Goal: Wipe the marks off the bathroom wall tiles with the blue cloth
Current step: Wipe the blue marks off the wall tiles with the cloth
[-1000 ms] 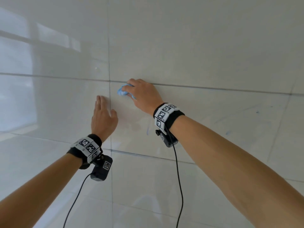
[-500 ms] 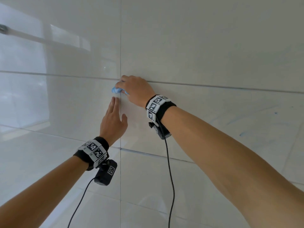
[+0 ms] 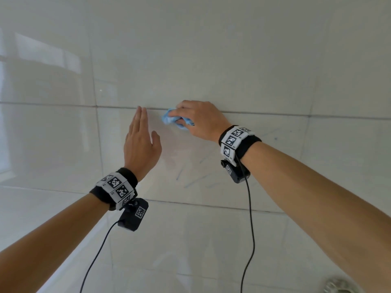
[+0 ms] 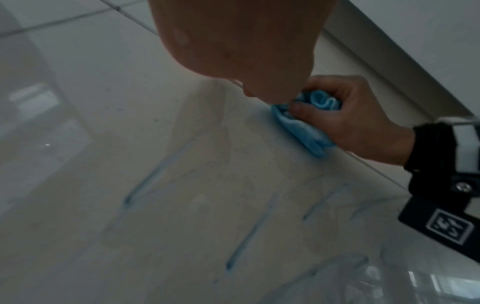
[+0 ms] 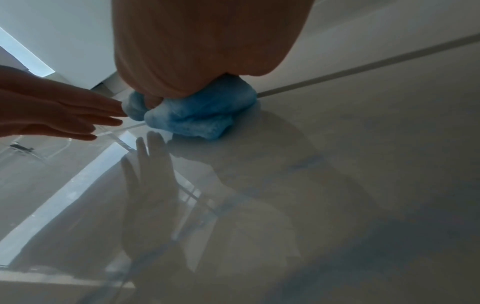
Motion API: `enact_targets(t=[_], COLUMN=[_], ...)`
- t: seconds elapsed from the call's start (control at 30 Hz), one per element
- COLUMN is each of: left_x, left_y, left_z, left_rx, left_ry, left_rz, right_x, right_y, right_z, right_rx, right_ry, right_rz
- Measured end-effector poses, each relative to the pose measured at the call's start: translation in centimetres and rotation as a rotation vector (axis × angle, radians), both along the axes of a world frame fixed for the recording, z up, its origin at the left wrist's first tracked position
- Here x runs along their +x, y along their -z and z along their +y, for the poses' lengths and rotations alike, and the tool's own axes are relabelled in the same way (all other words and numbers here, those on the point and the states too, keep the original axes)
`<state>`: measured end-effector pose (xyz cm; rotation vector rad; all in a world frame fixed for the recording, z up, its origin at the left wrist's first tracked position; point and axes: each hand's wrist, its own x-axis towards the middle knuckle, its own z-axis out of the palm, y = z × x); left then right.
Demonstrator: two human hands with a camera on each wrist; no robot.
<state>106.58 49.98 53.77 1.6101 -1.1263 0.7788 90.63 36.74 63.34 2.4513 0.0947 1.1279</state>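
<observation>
The right hand (image 3: 198,120) has its fingers curled round a bunched-up blue cloth (image 3: 173,119), pressing it against the glossy pale wall tiles (image 3: 232,60) just under the horizontal grout line (image 3: 275,114) that crosses the middle of the head view. From the left wrist view the cloth (image 4: 309,115) sits scrunched in the grip, thumb and fingers pinching its folds, its lower edge flat on the tile. In the right wrist view the cloth (image 5: 197,115) shows as a blue wad under the palm, touching the tile right at the grout line.

The left hand (image 3: 140,142) is just to the left of the cloth, fingers straight and close together, thumb out, holding nothing; whether the palm actually touches the tile I cannot tell. Its straight fingers (image 5: 78,115) reach in from the left edge of the right wrist view, tips near the cloth, with their reflection on the shiny tile below.

Blue marks (image 4: 249,238) run as slanted streaks across the tile below both hands, in the lower middle of the left wrist view; in the head view they are faint lines (image 3: 190,176) between the two wrists. More faint blue smudges (image 3: 275,138) lie right of the right wrist
</observation>
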Motion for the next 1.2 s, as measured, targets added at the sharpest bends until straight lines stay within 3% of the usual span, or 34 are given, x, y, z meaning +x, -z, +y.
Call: enact_targets(t=[0.3, 0.63, 0.73, 0.83, 0.97, 1.03, 1.2], left_x=[-7.6, -17.2, -18.8, -19.7, -19.8, -19.3, -18.7], left_y=[-1.4, -3.3, -4.2, -5.1, -6.0, -6.0, -5.5], left_z=[-4.6, -8.0, -8.9, -9.9, -10.9, -11.0, -11.3], left_rx=[0.010, 0.061, 0.090, 0.114, 0.122, 0.115, 0.105], left_ry=[0.059, 0.111, 0.103, 0.077, 0.045, 0.023, 0.008], left_rz=[-0.059, -0.165, -0.196, -0.238, -0.250, -0.278, -0.343], right_x=[-15.4, -31.0, -34.2, -35.2, -31.9, -28.7, -23.8], right_y=[2.0, 1.8, 0.8, -0.1, 0.9, 2.9, 8.2], right_z=[-7.4, -11.9, -12.6, -13.5, -13.6, -12.7, -10.8], right_rx=[-0.101, -0.077, 0.031, 0.257, 0.397, 0.356, 0.108], right_ry=[0.057, 0.288, 0.320, 0.332, 0.311, 0.270, 0.167], right_rz=[-0.206, -0.200, -0.455, -0.817, -1.053, -1.031, -0.635])
